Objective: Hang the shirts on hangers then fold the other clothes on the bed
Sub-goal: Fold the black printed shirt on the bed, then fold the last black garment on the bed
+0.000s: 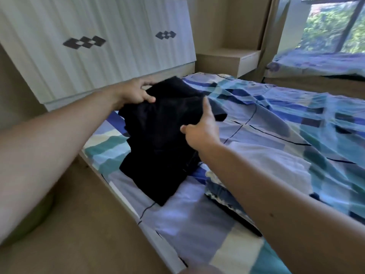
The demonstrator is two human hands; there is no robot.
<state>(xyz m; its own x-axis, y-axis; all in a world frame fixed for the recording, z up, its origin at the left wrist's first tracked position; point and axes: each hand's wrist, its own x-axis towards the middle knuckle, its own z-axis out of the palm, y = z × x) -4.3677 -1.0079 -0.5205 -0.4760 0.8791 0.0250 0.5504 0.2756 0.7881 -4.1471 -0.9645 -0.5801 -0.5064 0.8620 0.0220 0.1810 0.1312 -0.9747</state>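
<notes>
I am gripping the dark garment [158, 143], left hand [136, 91] at its far corner, right hand [201, 129] on its right edge; its length is running toward lower centre.

Both your arms are bare from hand to frame edge. Your left forearm [59, 139] fills the left side, broad in the foreground and narrowing to the left hand [136, 91] at upper centre. Your right forearm [276, 194] runs from the lower right corner to the right hand [199, 131] mid-frame. It has one small dark spot [272, 215], lower right. There's a yellow-green patch [33, 220] at lower left below your left forearm. It's blurred, so can't tell if it's your clothing.
</notes>
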